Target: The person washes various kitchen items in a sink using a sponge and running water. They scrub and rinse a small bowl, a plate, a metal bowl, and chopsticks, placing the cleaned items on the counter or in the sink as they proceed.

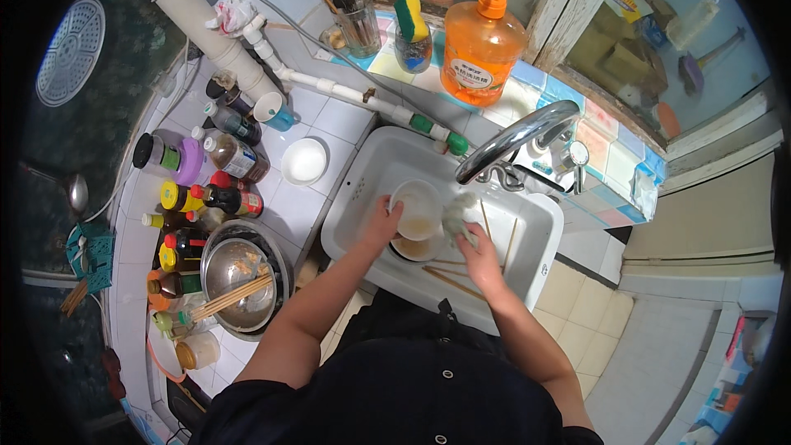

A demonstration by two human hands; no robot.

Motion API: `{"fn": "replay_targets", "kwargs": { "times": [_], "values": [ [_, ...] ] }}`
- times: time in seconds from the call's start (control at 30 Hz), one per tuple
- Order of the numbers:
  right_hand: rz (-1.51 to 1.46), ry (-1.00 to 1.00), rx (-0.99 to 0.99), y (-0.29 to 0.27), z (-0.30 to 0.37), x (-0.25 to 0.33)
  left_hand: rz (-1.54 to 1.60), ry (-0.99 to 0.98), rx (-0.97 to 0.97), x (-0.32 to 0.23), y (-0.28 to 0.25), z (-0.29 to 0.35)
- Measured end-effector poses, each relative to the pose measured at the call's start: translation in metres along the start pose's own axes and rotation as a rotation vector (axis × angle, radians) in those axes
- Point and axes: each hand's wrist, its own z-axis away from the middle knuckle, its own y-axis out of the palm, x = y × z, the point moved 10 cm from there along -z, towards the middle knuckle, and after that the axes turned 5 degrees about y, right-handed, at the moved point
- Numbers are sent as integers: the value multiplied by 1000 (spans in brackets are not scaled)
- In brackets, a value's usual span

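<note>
Hands [381,225] over kitchen sink [381,156] beside tiled counter [282,204].

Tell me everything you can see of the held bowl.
The bowl is round, pale and smooth, perhaps plastic or ceramic. Its open mouth faces the camera, showing a yellowish patch inside. The left grip holds its left side over the sink, where it partly hides another bowl. Whether they touch is unclear.

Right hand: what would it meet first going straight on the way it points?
The pale crumpled cloth, which the right hand touches; past that, probably the sink's far wall, though depth is unclear.
</note>
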Motion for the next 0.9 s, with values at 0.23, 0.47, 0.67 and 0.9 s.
{"fn": "replay_targets", "kwargs": {
  "times": [0.23,0.47,0.67,0.9],
  "values": [
    [500,-329,437,78,12,65,164,-64,95,-55,44,44],
    [1434,-1003,658,45,19,54,-28,-150,649,-76,70,60],
    [1526,-1044,403,53,11,84,56,-182,606,-89,58,57],
    [380,110,490,86,11,46,205,-141,350,-49,58,48]
  ]
}}
